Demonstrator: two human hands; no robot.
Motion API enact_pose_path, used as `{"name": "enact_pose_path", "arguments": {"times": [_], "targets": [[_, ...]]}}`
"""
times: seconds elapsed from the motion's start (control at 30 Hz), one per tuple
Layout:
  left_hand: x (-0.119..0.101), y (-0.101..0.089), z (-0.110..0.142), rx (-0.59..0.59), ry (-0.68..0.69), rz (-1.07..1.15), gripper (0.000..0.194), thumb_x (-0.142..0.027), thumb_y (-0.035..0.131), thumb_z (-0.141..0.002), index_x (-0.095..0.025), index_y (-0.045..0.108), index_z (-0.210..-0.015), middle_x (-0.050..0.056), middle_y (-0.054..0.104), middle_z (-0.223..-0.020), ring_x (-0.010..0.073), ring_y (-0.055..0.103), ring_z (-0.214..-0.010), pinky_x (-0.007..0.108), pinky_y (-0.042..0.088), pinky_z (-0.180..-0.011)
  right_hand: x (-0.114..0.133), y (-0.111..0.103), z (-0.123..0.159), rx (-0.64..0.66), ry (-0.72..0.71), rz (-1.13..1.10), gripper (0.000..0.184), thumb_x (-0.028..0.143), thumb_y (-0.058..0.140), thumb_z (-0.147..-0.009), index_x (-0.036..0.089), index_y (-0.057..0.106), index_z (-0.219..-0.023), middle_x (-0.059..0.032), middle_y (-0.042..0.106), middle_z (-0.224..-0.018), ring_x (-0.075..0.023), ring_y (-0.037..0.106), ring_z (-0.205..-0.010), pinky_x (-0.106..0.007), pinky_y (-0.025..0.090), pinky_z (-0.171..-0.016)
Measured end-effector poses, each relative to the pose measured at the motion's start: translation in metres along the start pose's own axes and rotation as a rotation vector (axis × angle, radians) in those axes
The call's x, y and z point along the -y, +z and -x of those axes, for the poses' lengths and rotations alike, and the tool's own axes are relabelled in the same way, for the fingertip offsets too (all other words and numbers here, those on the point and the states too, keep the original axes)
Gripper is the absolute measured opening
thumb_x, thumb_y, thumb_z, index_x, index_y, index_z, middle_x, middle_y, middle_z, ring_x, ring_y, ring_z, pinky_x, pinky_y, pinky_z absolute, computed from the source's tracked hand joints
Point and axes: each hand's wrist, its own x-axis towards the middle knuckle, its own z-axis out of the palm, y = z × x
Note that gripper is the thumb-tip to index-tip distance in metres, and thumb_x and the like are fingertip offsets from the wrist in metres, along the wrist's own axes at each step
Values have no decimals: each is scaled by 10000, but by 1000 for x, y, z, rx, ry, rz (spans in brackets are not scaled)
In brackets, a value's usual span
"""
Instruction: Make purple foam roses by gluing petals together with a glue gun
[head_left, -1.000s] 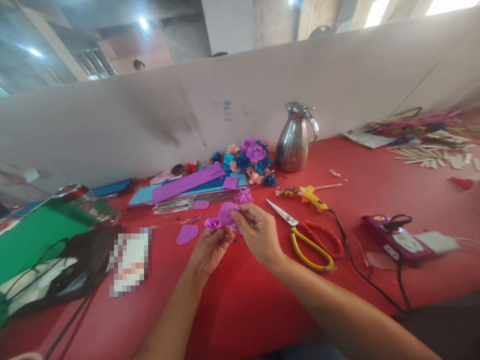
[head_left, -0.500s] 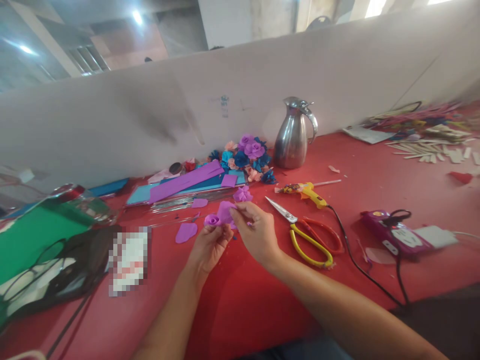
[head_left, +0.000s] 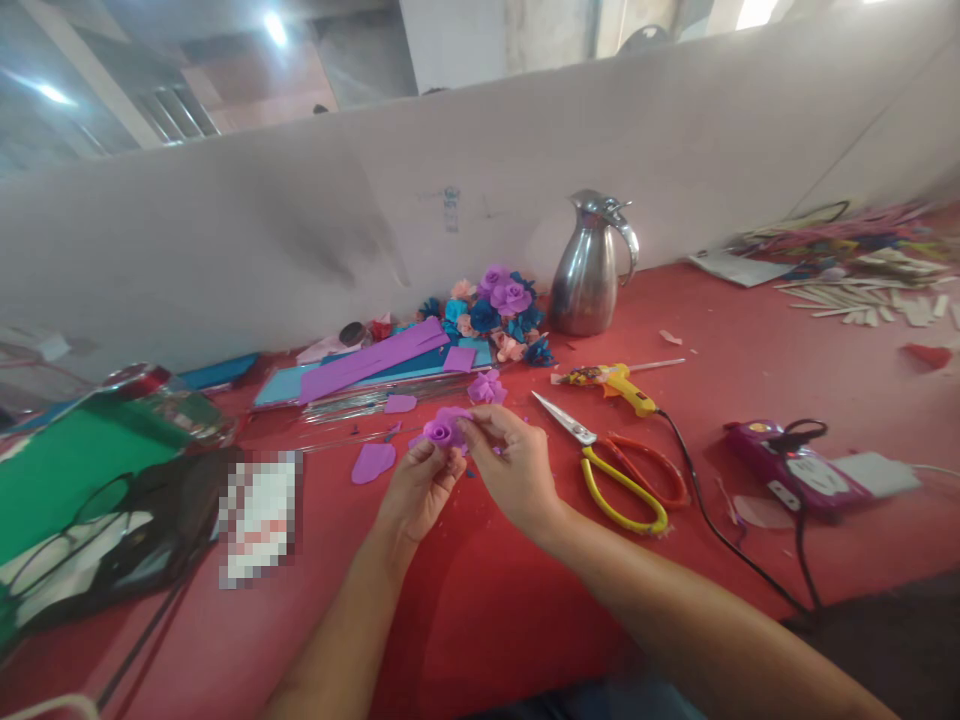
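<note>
I had both hands raised just above the near-middle part of the red table [head_left: 480, 620], closed around one piece of work. The left hand [head_left: 424, 485] pinched the base of the purple flower [head_left: 441, 432] between thumb and fingers, its rolled centre facing up. From the right, the right hand [head_left: 511, 462] gripped the flower's outer petal at the edge with thumb and fingertips. I could not tell whether the hands touched each other.

Just beyond my fingers I saw a second, loose purple blossom [head_left: 487, 387], and to the left two cut purple petals [head_left: 373, 463] lay flat. Farther off, a long purple paper strip [head_left: 375, 360] rested across blue sheets [head_left: 360, 378], with a pile of purple, blue and pink flowers [head_left: 495, 312] to its right. The metal jug [head_left: 585, 275] stood upright beside that pile.

To the right of my hands lay the scissors [head_left: 622, 475], blades apart and pointing far left, with the yellow glue gun [head_left: 619, 385] just beyond them. Farther right I had the purple power strip [head_left: 795, 470] in view. On the left, a clear jar [head_left: 176, 405] lay on its side near a green sheet [head_left: 82, 470].
</note>
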Motion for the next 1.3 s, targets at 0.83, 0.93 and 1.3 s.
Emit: {"name": "enact_pose_path", "arguments": {"times": [0.83, 0.93, 1.3], "targets": [[-1, -4, 0, 100, 56, -14, 213, -180, 835, -566, -142, 675, -702, -19, 591, -621, 61, 480, -558, 206, 404, -570, 8, -1, 5, 6, -19, 3, 191, 329, 538, -854, 180, 651, -820, -20, 667, -701, -134, 616, -626, -228, 484, -585], [-2, -5, 0, 113, 44, 2, 183, -179, 821, -595, -143, 652, -654, -36, 539, -559, 58, 473, -541, 208, 406, -578, 11, -4, 5, -13, -29, -102, 241, 355, 499, -880, 175, 626, -783, -16, 646, -662, -128, 596, -600, -235, 478, -588], [-3, -9, 2, 40, 19, 83, 226, -192, 838, -583, -144, 698, -754, -8, 661, -684, 72, 575, -615, 205, 465, -632, -18, -1, -8, 134, 145, -64, 169, 277, 551, -746, 178, 664, -823, -3, 609, -726, -110, 490, -576, -230, 406, -546]]}}
